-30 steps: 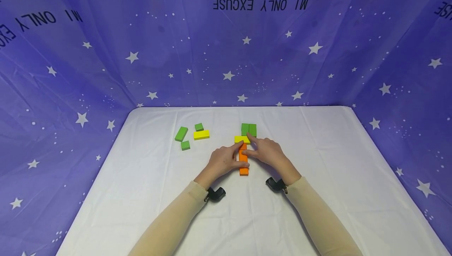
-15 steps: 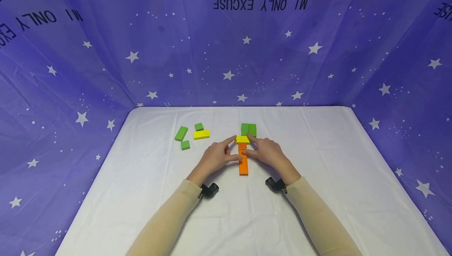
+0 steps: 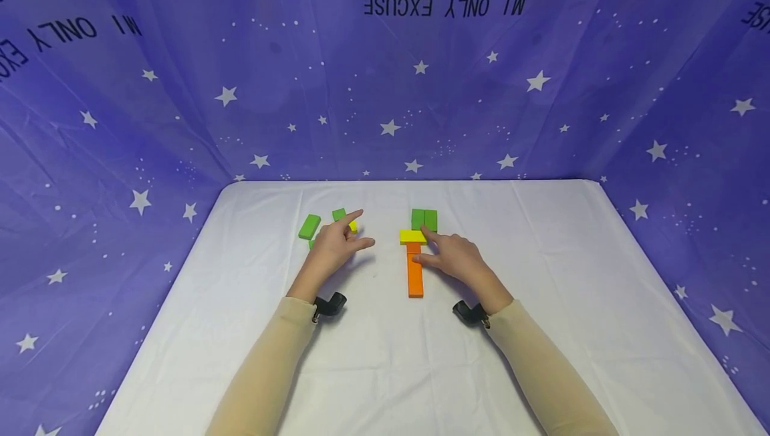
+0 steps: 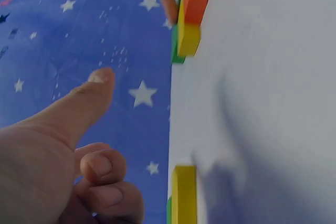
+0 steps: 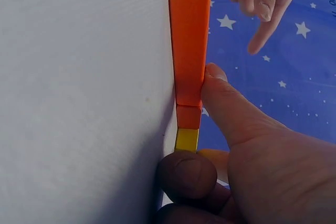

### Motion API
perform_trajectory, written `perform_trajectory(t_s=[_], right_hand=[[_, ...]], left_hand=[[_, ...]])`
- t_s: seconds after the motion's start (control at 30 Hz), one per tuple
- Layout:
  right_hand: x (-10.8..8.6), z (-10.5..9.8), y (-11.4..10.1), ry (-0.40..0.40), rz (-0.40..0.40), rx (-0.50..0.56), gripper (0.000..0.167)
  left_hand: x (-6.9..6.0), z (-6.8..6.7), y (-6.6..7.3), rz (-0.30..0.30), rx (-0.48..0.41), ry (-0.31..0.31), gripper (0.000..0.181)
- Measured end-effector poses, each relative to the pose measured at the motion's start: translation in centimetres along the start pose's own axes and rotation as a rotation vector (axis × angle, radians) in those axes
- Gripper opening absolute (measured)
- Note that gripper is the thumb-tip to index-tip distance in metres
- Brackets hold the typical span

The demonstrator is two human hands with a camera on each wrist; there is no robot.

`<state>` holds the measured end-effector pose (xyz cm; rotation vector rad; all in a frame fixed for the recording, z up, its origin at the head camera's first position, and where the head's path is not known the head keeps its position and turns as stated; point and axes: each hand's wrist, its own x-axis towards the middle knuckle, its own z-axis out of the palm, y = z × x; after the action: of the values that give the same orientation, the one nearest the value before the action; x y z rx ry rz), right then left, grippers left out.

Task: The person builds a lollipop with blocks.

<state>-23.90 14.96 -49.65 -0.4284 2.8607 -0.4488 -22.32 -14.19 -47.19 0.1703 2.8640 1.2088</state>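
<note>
My left hand (image 3: 329, 247) hovers over the loose blocks at the left, thumb and index finger extended, holding nothing. Under it a yellow block (image 3: 353, 227) is partly covered. My right hand (image 3: 455, 255) rests against a row of blocks near the middle. Its thumb touches the long orange block (image 3: 415, 280), and its index fingertip is by the right end of a crosswise yellow block (image 3: 412, 237). Between these lies a short orange block (image 3: 413, 247). Beyond the yellow one, two green blocks (image 3: 418, 218) lie side by side. In the right wrist view, curled fingers partly hide the yellow block.
At the left lie a larger green block (image 3: 309, 227), a small green block (image 3: 339, 213) and another green block (image 3: 311, 245), mostly hidden by my left hand. White cloth (image 3: 385, 362) covers the table; a purple starry curtain (image 3: 337, 108) stands behind it.
My left hand has let go of the orange and yellow row and moved left to the loose blocks. The right hand stays at the row, which looks nearly unmoved.
</note>
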Motion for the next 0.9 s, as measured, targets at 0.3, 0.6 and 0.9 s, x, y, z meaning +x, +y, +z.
perform_trajectory(t_s=[0.3, 0.6, 0.9], right_hand=[[0.0, 0.0, 0.1, 0.003, 0.002, 0.008, 0.090], [0.0, -0.2, 0.1, -0.001, 0.004, 0.016, 0.090], [0.2, 0.2, 0.3, 0.008, -0.009, 0.008, 0.090]], left_hand=[[0.2, -2.6, -1.7, -0.044, 0.011, 0.049, 0.069], [-0.1, -6.0, -3.4, -0.092, 0.010, -0.038, 0.069], [-0.7, -8.4, -6.0, -0.119, 0.001, -0.197, 0.067]])
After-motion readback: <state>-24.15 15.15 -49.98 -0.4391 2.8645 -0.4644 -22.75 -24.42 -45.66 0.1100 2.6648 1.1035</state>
